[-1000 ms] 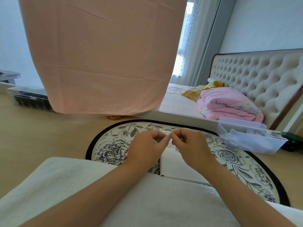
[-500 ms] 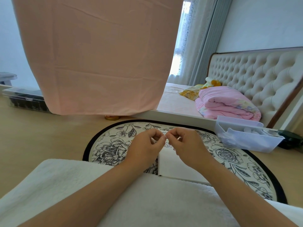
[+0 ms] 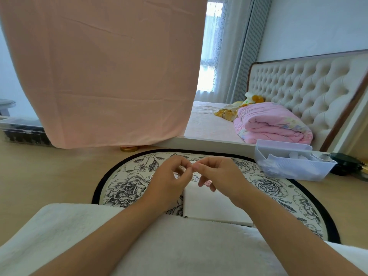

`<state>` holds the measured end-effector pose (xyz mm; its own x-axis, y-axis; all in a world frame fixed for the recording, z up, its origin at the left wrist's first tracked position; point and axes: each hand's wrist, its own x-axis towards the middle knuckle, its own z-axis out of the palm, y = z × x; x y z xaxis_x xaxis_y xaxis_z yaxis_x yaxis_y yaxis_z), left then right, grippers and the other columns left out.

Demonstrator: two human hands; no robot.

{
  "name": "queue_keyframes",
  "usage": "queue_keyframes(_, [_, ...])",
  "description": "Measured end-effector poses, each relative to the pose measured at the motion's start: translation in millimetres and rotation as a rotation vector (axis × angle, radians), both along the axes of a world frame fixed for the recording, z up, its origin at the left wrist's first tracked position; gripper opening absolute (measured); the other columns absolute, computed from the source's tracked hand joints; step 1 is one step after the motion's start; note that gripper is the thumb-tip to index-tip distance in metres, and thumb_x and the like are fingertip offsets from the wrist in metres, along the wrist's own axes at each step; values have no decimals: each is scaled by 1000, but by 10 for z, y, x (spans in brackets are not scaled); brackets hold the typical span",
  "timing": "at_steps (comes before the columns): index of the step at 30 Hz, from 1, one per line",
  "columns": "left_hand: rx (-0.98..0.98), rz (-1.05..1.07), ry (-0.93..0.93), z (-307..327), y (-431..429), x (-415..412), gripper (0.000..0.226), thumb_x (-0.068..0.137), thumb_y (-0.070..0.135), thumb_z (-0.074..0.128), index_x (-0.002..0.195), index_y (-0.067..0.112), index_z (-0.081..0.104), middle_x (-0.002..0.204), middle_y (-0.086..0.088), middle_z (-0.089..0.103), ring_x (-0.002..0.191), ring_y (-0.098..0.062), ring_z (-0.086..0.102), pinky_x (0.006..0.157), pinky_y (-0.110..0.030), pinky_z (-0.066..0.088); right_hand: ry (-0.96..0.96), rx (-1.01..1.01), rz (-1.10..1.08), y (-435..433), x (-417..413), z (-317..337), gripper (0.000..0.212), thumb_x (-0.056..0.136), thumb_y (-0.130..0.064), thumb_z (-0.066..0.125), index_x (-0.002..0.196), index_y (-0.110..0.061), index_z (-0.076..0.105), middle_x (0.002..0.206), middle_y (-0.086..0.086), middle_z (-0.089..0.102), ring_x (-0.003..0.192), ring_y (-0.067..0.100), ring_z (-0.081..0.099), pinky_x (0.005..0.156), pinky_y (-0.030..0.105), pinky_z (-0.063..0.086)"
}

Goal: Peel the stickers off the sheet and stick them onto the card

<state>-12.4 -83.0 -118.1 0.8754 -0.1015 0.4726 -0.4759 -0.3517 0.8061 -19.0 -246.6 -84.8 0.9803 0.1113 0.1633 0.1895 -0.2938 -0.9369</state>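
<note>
Both hands meet fingertip to fingertip above the white card (image 3: pixel 207 206). The left hand (image 3: pixel 169 180) and right hand (image 3: pixel 221 176) each curl with thumb against forefinger; I cannot tell what they pinch. The card lies on the flowered mat (image 3: pixel 127 188), a pink sticker (image 3: pixel 208 183) showing under the right fingers.

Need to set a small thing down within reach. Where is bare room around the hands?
Free: the floral mat left of the left hand, out to its black rim, and the wooden floor beyond it, near the pink cloth. Crowded: the mat's centre, where left and right hand meet over the white card, and its right edge by the plastic basket.
</note>
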Motion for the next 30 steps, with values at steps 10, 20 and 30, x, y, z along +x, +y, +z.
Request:
queue_keyframes(10, [-169,-89,160,221,-234,80,14,96,21,63,91,25,75,87,8,75,89,-13,69,66,-28,57,-53,30,-58,-256,64,155,13,93,-24,70,87,-13,75,56,-8,62,47,7,49,45,19,39])
queue_keyframes(20, [-139,-85,198,419,-855,312,10,91,29,70,89,21,76,83,4,76,82,-13,71,60,-22,57,-54,30,-111,-826,233,225,16,97,-24,65,88,-14,72,79,5,72,52,11,55,43,16,39])
queue_keyframes(30, [21,-88,142,423,-1489,586,16,93,29,63,77,28,68,79,3,73,79,-29,68,65,-45,57,-108,7,-437,-1607,366,183,24,99,-23,61,79,-11,68,76,2,70,44,10,52,50,24,46])
